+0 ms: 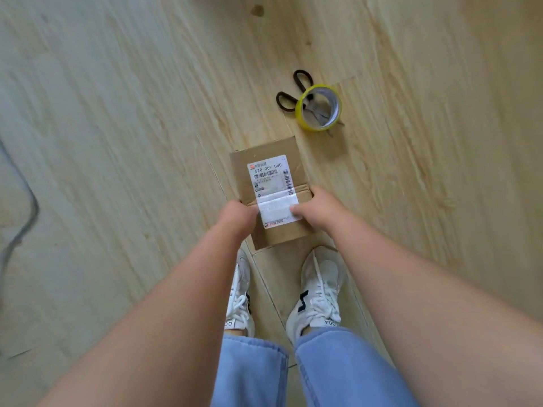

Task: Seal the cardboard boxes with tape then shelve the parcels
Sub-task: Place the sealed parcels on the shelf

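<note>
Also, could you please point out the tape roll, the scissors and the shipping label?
tape roll (300,113), head view, yellow outer rim.
scissors (278,101), head view, black handle loop.
shipping label (269,174), head view, printed upper half.

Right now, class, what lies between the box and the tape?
Bare floor only, head view; the scissors lie under the tape, beyond the box.

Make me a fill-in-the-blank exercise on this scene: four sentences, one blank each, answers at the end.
1. The left hand and the right hand hold a cardboard box that bears a white ____.
2. The roll of tape is ____ in colour.
3. The roll of tape lies over the blades of the black-handled ____.
4. The roll of tape sits on the wooden ____.
Missing words: label; yellow; scissors; floor.
</note>
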Demonstrator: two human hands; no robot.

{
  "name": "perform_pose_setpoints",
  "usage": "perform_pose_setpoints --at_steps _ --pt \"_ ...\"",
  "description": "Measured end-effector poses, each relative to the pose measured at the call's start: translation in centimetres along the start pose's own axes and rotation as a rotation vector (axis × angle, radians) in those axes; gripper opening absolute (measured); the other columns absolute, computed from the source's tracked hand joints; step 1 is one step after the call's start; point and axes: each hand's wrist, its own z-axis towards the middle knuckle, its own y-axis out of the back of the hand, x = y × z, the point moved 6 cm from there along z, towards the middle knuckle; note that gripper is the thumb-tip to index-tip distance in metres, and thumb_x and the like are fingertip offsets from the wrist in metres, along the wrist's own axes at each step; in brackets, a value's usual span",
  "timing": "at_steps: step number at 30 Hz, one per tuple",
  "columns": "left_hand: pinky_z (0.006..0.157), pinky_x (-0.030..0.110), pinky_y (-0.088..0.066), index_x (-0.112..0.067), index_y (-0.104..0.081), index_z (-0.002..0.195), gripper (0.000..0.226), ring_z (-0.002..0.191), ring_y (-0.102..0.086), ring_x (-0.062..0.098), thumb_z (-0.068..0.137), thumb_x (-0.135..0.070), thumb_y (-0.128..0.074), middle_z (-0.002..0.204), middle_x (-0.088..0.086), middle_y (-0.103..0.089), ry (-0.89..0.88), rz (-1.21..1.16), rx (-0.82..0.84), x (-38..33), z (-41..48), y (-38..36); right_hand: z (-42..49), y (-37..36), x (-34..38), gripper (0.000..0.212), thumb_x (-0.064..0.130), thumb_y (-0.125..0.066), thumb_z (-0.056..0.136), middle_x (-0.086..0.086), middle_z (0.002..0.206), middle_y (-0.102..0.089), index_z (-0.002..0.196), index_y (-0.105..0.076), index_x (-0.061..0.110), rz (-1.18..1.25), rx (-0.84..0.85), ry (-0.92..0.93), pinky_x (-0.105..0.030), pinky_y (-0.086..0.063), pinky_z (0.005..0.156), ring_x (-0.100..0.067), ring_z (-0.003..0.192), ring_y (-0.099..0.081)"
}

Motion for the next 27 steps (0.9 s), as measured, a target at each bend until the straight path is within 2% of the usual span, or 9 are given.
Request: perform_pose_setpoints --at_steps 3,5,8,12,14,18,23,25,27 --pt "0.067 0.027 -0.041 -0.006 -0.063 0.118 0.028 0.088 -0.056 0.023 0.091 -0.011 -0.056 0.108 0.009 -0.066 -0.031 0.000 -0.040 -1.7 -3.2 1.3 -3.0 0.6 -0.3 0.067 0.029 -0.074 0.071 -0.008 0.126 -0.065 0.132 -0.054 0.010 0.124 -0.012 -0.020 -0.043 -0.051 0.099 -0.028 0.111 -0.063" --pt "0.072 0.028 -0.046 -0.011 -0.062 0.118 0.029 0.091 -0.059 0.024 0.089 -0.012 -0.057 0.100 0.004 -0.065 -0.042 0.014 -0.061 -3.6 -6.3 2.5 -6.3 2.1 0.1 0.057 0.025 -0.072 0.077 -0.006 0.119 -0.067 0.129 -0.055 0.012 0.242 -0.021 -0.046 -0.041 -0.053 0.096 -0.026 0.105 -0.065" --pt "0.081 0.030 -0.049 -0.019 -0.053 0.135 0.049 0.098 -0.062 0.023 0.087 -0.021 -0.062 0.109 0.003 -0.064 -0.138 0.021 -0.084 -7.3 -12.1 4.6 -12.1 5.0 1.1 0.045 0.024 -0.070 0.081 0.000 0.109 -0.069 0.123 -0.055 0.016 0.418 -0.035 -0.048 -0.037 -0.055 0.088 -0.021 0.098 -0.068" --pt "0.081 0.038 -0.057 -0.029 -0.049 0.133 0.055 0.092 -0.066 0.024 0.083 -0.030 -0.071 0.109 0.005 -0.064 -0.221 -0.046 -0.040 -11.5 -19.8 6.4 -19.6 8.3 2.5 0.055 0.038 -0.073 0.072 0.001 0.108 -0.072 0.122 -0.057 0.022 0.625 -0.023 -0.048 -0.040 -0.057 0.088 -0.021 0.096 -0.070" --pt "0.071 0.038 -0.058 -0.035 -0.046 0.128 0.056 0.088 -0.068 0.024 0.080 -0.033 -0.076 0.111 0.009 -0.068 -0.263 -0.060 0.023 -14.3 -24.9 7.0 -24.7 11.4 3.5 0.050 0.038 -0.073 0.074 0.000 0.109 -0.072 0.120 -0.058 0.022 0.712 -0.057 -0.028 -0.040 -0.056 0.088 -0.022 0.096 -0.070" --pt "0.047 0.021 -0.045 -0.032 -0.043 0.134 0.059 0.072 -0.065 0.014 0.085 -0.028 -0.076 0.106 0.006 -0.070 -0.390 -0.003 0.115 -19.1 -34.9 7.2 -34.3 17.0 4.0 0.064 0.046 -0.071 0.060 0.001 0.107 -0.072 0.119 -0.060 0.023 0.859 -0.155 0.008 -0.048 -0.056 0.093 -0.024 0.095 -0.071" --pt "0.072 0.034 -0.054 -0.020 -0.037 0.146 0.077 0.096 -0.066 0.022 0.082 -0.031 -0.079 0.127 0.008 -0.061 -0.535 0.101 0.148 -23.8 -46.5 5.4 -45.4 22.6 1.9 0.037 0.037 -0.071 0.087 0.003 0.109 -0.069 0.118 -0.056 0.025 1.040 -0.294 0.056 -0.034 -0.054 0.078 -0.019 0.095 -0.068" --pt "0.080 0.035 -0.054 -0.014 -0.047 0.139 0.067 0.101 -0.065 0.021 0.082 -0.034 -0.078 0.128 0.004 -0.063 -0.586 0.141 0.161 -24.9 -50.2 4.1 -49.0 24.1 0.4 0.035 0.039 -0.071 0.088 0.007 0.110 -0.069 0.118 -0.056 0.028 1.095 -0.349 0.082 -0.033 -0.051 0.076 -0.014 0.096 -0.067" --pt "0.067 0.029 -0.053 -0.015 -0.062 0.121 0.045 0.092 -0.068 0.020 0.084 -0.036 -0.076 0.116 0.003 -0.071 -0.636 0.197 0.222 -25.8 -53.5 2.4 -52.3 25.8 -0.9 0.037 0.040 -0.072 0.087 0.010 0.113 -0.070 0.120 -0.056 0.031 1.157 -0.383 0.117 -0.031 -0.050 0.074 -0.010 0.098 -0.066"
